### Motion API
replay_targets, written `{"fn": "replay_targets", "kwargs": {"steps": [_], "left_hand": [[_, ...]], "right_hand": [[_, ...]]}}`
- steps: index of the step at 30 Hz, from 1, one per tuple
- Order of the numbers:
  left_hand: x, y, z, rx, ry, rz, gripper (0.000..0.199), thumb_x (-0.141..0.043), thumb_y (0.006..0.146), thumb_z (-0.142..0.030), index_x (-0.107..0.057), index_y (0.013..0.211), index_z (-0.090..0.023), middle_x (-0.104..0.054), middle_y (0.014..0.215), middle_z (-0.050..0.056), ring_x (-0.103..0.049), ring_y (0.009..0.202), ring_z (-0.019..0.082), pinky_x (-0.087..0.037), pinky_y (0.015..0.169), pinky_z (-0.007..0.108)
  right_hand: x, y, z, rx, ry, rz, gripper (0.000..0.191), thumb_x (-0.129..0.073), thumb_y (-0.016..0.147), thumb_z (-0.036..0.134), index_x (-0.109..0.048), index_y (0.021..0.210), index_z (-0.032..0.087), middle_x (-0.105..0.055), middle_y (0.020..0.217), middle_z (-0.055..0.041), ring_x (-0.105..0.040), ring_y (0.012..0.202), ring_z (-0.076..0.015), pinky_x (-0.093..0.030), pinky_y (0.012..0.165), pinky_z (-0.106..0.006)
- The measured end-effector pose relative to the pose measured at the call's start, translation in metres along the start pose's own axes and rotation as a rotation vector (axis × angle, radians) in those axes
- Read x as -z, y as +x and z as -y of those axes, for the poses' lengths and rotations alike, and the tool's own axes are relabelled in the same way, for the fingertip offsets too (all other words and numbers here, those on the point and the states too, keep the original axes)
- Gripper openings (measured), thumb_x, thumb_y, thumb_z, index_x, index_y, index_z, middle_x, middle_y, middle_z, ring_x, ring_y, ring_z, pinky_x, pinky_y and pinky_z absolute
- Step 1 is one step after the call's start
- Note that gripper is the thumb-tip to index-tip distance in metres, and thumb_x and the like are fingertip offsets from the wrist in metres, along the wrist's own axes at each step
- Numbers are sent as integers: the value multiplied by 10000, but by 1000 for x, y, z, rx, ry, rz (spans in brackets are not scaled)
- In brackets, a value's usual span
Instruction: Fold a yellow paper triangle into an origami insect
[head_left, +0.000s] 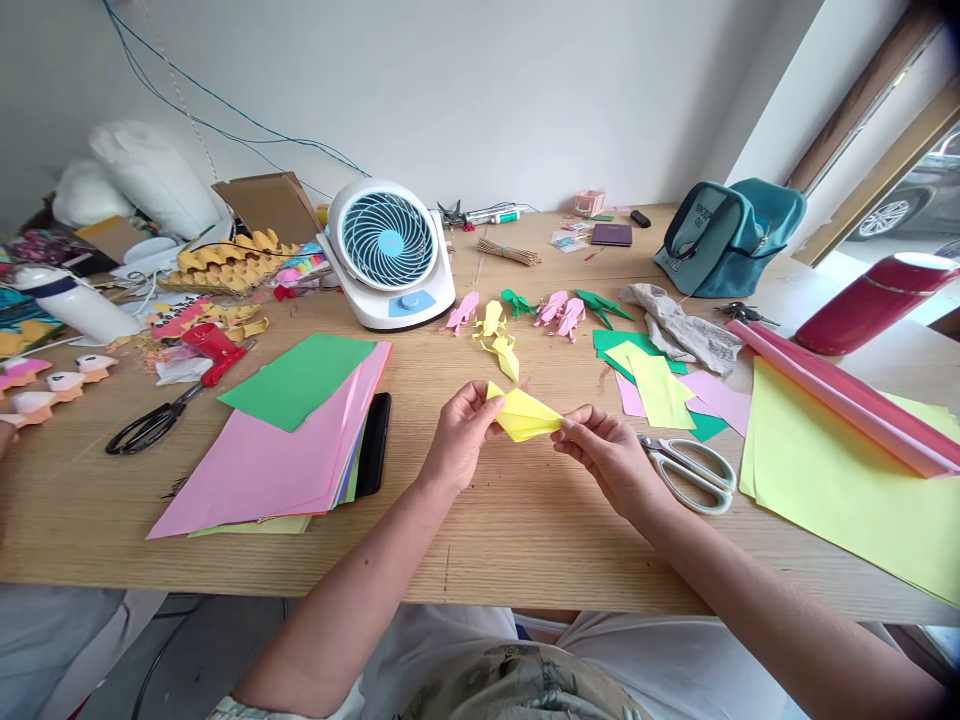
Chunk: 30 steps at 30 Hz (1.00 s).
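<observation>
Between my two hands is a folded piece of yellow paper [523, 414], pointed at its right end and held above the wooden table. My left hand [466, 428] pinches its left end between thumb and fingers. With thumb and fingertips closed, my right hand [606, 455] grips the narrow right tip. Just beyond the paper lie folded yellow paper figures [504, 352], with pink paper figures [562, 312] and green paper figures [600, 308] around them. Scissors with pale handles [694, 472] rest beside my right hand.
Left of my hands are a stack of coloured paper [262, 460], a black phone [373, 445] and black-handled scissors [154, 425]. A white fan [390, 255] stands behind. On the right are paper scraps [656, 385], yellow sheets [832, 480], a red bottle [870, 305] and a teal bag [724, 240].
</observation>
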<state>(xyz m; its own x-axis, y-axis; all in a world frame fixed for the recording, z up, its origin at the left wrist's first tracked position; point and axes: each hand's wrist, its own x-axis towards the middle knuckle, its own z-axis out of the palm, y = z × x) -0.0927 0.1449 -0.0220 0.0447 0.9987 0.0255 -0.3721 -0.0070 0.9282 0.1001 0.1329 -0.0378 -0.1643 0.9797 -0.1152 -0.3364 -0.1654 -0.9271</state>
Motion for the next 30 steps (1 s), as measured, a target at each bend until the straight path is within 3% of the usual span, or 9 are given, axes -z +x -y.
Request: {"fn": "replay_targets", "kwargs": {"steps": [5, 9, 15, 23, 26, 30], "left_hand": [[-1, 2, -1, -77, 83, -61, 388, -849, 678, -384, -578, 850, -167, -622, 803, -28, -582, 717, 92, -490, 656, 195], [-2, 2, -2, -75, 114, -45, 428, -886, 625, -356, -596, 874, -163, -647, 777, -35, -583, 666, 88, -469, 624, 192], [-1, 1, 3, 130, 55, 26, 434, -922, 562, -360, -663, 830, -138, -684, 759, -16, -608, 664, 108, -489, 673, 234], [2, -4, 1, 396, 148, 113, 400, -940, 506, -333, -721, 780, -140, -709, 771, 18, -616, 715, 131, -433, 653, 241], [1, -6, 0, 387, 205, 136, 376, -924, 526, -333, -733, 783, -135, -709, 781, 24, -604, 726, 133, -415, 656, 241], [-6, -9, 1, 277, 247, 99, 326, -911, 528, -293, -712, 734, -137, -699, 747, 12, -596, 733, 141, -440, 698, 258]], "right_hand": [[-2, 1, -9, -14, -181, 83, 403, -831, 677, 532, -624, 733, 191, -666, 687, 0, -578, 633, -111, -477, 641, -260], [-6, 1, -12, -14, -255, 136, 439, -839, 652, 557, -606, 707, 189, -643, 625, 0, -557, 582, -120, -431, 579, -262], [-9, -2, -13, 79, -338, 151, 447, -770, 716, 607, -561, 721, 212, -619, 615, 10, -549, 572, -130, -427, 562, -269], [-10, -8, -11, 239, -502, 125, 331, -708, 813, 497, -544, 716, 225, -557, 631, 16, -476, 573, -131, -365, 528, -263], [-11, -10, -10, 290, -581, 113, 283, -694, 831, 428, -539, 711, 225, -528, 640, 20, -463, 575, -128, -347, 518, -257], [-10, -11, -9, 327, -634, 117, 215, -679, 842, 339, -544, 724, 221, -527, 658, 20, -479, 589, -129, -359, 536, -258]]}}
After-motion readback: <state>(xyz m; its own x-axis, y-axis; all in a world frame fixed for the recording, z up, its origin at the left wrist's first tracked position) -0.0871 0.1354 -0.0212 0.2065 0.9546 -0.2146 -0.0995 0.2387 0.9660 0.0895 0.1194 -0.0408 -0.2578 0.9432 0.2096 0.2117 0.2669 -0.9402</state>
